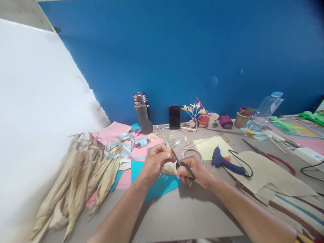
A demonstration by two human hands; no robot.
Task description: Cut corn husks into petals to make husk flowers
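Observation:
My left hand (pixel 157 161) pinches a small pale strip of dried husk (pixel 168 147) between thumb and fingers. In my right hand (pixel 196 171) is a pair of scissors (pixel 187 168) with black handles, its blades pointing up and left beside the strip. Whether the blades touch the strip, I cannot tell. Below the hands lie a larger pale husk piece (pixel 170 168) and a blue paper sheet (pixel 162 189). A big bundle of dried corn husks (pixel 78 185) spreads over the table on the left.
Light-blue ribbon (pixel 113 155) curls by the husks. A grey flask (pixel 144 116), a phone (pixel 174 117) and husk flowers (pixel 194 109) stand along the blue wall. To the right are a blue glue gun (pixel 229 163), red-handled shears (pixel 280 162) and a tilted plastic bottle (pixel 265 111).

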